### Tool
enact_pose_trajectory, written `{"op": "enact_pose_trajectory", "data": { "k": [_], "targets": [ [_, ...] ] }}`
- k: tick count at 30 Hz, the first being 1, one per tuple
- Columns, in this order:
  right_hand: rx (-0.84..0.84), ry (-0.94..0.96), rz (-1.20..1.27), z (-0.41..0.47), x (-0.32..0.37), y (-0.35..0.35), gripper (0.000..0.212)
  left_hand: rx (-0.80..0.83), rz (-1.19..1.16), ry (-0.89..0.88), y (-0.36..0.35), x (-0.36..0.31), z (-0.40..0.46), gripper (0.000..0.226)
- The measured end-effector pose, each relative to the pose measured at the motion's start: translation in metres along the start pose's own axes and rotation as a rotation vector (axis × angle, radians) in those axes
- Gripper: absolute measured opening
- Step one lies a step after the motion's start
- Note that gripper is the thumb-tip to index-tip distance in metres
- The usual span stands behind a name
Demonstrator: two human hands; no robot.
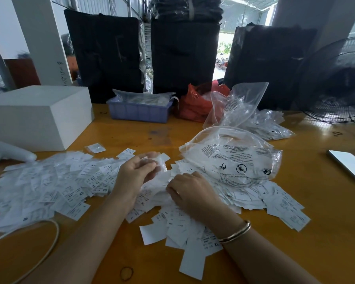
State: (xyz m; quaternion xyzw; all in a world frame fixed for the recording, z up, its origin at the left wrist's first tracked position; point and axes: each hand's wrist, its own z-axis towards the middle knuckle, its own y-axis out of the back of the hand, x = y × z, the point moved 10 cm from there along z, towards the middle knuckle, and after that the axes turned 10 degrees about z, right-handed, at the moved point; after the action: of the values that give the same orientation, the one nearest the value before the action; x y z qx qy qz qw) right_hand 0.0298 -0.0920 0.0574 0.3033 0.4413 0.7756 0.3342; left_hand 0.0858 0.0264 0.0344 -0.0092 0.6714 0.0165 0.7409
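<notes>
Clear plastic, blurred by motion, marks the small pouch (161, 163), pinched between the thumb and curled fingers of the left hand (136, 173) just above the middle of the counter (326, 201). Its long axis seems to run from those fingertips down and toward the right hand (190, 190). Which end is the mouth cannot be told through the blur.

The right hand lies knuckles up, its fingers curled into a bunch of white size labels (70, 185) directly under the pouch. The work looks like filling the pouch with that bunch. To do it well, I would hold the mouth spread and facing the right hand, square the labels into one neat stack, and slide them in along the pouch's length so no corner catches the film.

Loose labels spread to both sides. A large printed bag (234, 158) lies just beyond the right hand, and a phone (348, 165) sits well apart at the right edge.
</notes>
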Motion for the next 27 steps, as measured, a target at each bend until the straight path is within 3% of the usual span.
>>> {"op": "enact_pose_trajectory", "data": {
  "k": [3, 6, 8, 10, 12, 15, 21, 24, 27],
  "targets": [
    [-0.189, -0.233, 0.362, -0.007, -0.024, 0.018, 0.007, -0.01, -0.038, 0.023, 0.001, 0.001, -0.001, 0.029],
    [-0.425, -0.455, 0.728, -0.025, -0.056, 0.029, 0.017, 0.031, -0.107, 0.05, -0.004, 0.002, -0.002, 0.018],
    [-0.502, -0.546, 0.915, -0.032, -0.069, 0.028, 0.015, 0.066, -0.147, 0.056, -0.009, 0.001, -0.003, 0.01],
    [-0.55, -0.568, 1.047, -0.036, -0.074, 0.025, 0.027, 0.097, -0.128, 0.042, -0.013, 0.0, -0.004, 0.01],
    [-0.593, -0.544, 1.089, -0.037, -0.075, 0.028, 0.037, 0.12, -0.079, 0.019, -0.018, -0.002, -0.006, 0.011],
    [-0.58, -0.507, 0.953, -0.035, -0.069, 0.035, 0.036, 0.157, -0.046, -0.012, -0.024, -0.004, -0.008, 0.014],
    [-0.311, -0.493, 0.978, -0.02, -0.052, 0.011, 0.012, 0.238, 0.155, -0.063, -0.036, -0.006, -0.013, 0.014],
    [-0.391, -0.565, 0.977, -0.025, -0.062, 0.014, 0.013, 0.309, 0.168, -0.024, -0.041, -0.002, -0.015, 0.024],
    [-0.513, -0.669, 1.139, -0.035, -0.076, 0.015, 0.005, 0.29, 0.178, 0.013, -0.039, 0.002, -0.014, 0.015]
  ]
}}
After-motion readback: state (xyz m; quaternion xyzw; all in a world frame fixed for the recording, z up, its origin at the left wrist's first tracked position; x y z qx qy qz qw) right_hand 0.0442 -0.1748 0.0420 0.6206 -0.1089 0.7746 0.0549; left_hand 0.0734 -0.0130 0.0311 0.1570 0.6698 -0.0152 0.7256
